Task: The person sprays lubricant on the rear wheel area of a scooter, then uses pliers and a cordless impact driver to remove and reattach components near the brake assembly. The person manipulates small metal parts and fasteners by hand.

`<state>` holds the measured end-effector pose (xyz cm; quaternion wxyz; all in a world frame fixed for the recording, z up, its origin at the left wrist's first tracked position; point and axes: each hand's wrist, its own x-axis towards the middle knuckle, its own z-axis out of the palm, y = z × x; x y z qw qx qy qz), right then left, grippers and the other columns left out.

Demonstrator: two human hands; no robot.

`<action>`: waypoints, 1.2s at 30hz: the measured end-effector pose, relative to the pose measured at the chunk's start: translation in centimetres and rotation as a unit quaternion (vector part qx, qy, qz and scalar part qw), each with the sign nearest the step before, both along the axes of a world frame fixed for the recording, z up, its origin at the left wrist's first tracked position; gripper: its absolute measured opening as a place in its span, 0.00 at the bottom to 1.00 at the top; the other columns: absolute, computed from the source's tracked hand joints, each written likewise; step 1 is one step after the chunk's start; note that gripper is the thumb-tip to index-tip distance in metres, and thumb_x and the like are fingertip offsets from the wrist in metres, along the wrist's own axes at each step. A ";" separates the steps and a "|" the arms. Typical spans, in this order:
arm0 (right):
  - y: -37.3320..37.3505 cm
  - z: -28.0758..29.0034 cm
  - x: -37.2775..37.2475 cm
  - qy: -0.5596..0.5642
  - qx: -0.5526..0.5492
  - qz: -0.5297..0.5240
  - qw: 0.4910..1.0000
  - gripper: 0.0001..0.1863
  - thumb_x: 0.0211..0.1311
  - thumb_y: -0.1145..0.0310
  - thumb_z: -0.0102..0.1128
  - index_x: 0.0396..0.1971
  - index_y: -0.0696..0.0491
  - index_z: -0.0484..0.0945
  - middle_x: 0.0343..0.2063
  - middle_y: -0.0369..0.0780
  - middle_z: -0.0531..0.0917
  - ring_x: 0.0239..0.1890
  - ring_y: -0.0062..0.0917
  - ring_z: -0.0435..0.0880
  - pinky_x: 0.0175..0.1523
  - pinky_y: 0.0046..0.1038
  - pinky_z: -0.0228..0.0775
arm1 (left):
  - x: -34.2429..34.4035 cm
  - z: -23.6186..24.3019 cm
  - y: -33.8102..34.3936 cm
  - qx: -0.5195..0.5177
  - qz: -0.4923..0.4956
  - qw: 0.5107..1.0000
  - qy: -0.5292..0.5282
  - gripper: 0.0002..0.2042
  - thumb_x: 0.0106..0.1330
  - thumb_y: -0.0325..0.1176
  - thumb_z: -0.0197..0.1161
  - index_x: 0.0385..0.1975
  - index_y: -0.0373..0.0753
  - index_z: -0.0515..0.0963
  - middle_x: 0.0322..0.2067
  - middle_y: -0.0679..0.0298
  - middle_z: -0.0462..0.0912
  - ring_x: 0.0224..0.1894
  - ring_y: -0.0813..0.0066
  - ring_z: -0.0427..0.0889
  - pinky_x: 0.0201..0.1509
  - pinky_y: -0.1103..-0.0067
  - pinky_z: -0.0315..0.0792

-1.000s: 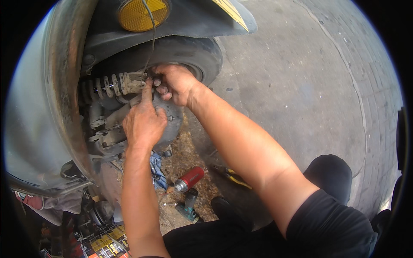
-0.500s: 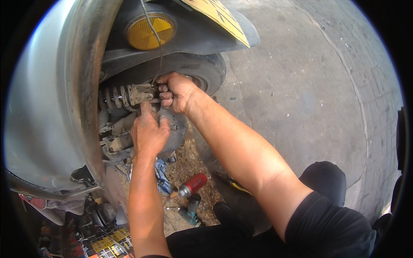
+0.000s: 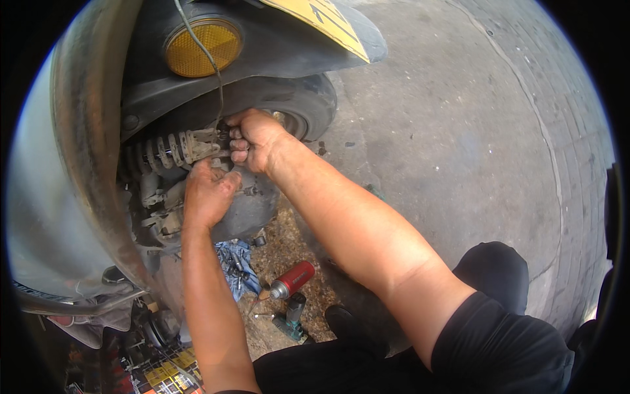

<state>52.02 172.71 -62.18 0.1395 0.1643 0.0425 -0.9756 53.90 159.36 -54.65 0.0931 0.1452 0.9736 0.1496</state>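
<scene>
A dusty shock absorber with a coil spring (image 3: 169,150) lies beside the black tyre (image 3: 318,98). My right hand (image 3: 256,139) is closed in a fist at the shock's lower mount, its knuckles against the parts there; whatever it grips is hidden. Just below the mount, my left hand (image 3: 209,196) has its fingers bent in under the bracket and its thumb toward the right hand. Its fingertips are partly covered, so what they pinch cannot be made out. A thin grey cable (image 3: 209,56) hangs down to the mount.
Above are an amber reflector (image 3: 203,47), a yellow plate (image 3: 328,23) and a dark mudguard (image 3: 275,49). A pale curved body panel (image 3: 59,197) bounds the left. Below lie a red spray can (image 3: 295,278), a teal power tool (image 3: 293,320) and a blue cloth with metal pieces (image 3: 237,266).
My left hand's index finger, stretched up toward the mount before, is now bent in under it. My right fist stays at the mount. The view has shifted slightly, moving the vehicle leftward.
</scene>
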 end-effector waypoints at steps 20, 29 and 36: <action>-2.2 -1.4 3.5 0.078 0.178 -0.165 0.967 0.14 0.67 0.75 0.52 0.50 0.61 0.76 0.21 0.38 0.74 0.12 0.21 0.67 0.15 0.24 0.56 | -1.8 1.9 0.0 0.089 -0.006 0.987 -0.132 0.15 0.59 0.34 0.67 0.39 0.29 0.82 0.32 0.63 0.85 0.29 0.77 0.80 0.32 0.78 0.75; -2.6 -1.8 3.6 0.123 0.321 -0.206 0.916 0.24 0.63 0.75 0.53 0.59 0.67 0.73 0.44 0.51 0.84 0.43 0.33 0.84 0.49 0.30 0.74 | -1.7 1.0 -0.5 0.135 -0.039 0.985 -0.101 0.16 0.59 0.32 0.65 0.45 0.30 0.80 0.34 0.66 0.85 0.32 0.77 0.81 0.31 0.78 0.76; -2.5 -1.5 3.8 0.128 0.303 -0.194 0.924 0.26 0.62 0.77 0.54 0.61 0.67 0.70 0.44 0.51 0.84 0.40 0.33 0.84 0.45 0.29 0.76 | -1.7 1.6 -0.6 0.152 0.019 0.973 -0.173 0.15 0.60 0.33 0.65 0.45 0.35 0.80 0.33 0.67 0.84 0.32 0.79 0.81 0.28 0.79 0.76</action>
